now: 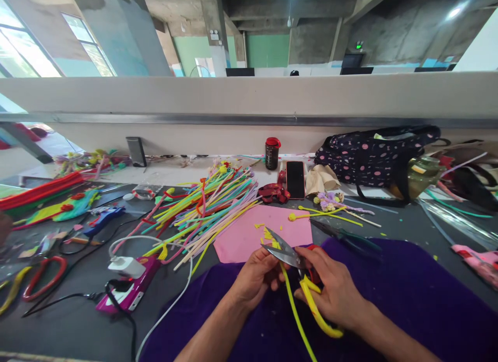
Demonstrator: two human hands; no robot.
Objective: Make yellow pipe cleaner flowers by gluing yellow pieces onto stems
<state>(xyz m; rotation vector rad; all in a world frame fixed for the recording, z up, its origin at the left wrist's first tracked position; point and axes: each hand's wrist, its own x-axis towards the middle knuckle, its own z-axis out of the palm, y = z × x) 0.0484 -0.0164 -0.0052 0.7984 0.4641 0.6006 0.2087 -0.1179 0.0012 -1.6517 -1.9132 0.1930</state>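
Note:
My right hand [334, 284] is closed around a pair of scissors [286, 254] with yellow-wrapped handles. Their blades are apart and point up and left, over the end of a yellow pipe cleaner [292, 305]. My left hand [254, 276] pinches that pipe cleaner near its upper end, and the rest of it hangs down across the purple cloth [408, 289]. Just beyond the blades, small yellow clippings lie on a pink sheet [249, 232]. Behind my right hand, dark-handled pliers [350, 236] rest on the table.
A pile of coloured pipe cleaners [210, 206] spreads to the left. Nearer stands a magenta power strip [130, 289] with a white charger and trailing cables. A phone [295, 180], a red-lidded bottle [272, 153] and a dotted bag [373, 157] line the back. Red-handled scissors [44, 279] lie far left.

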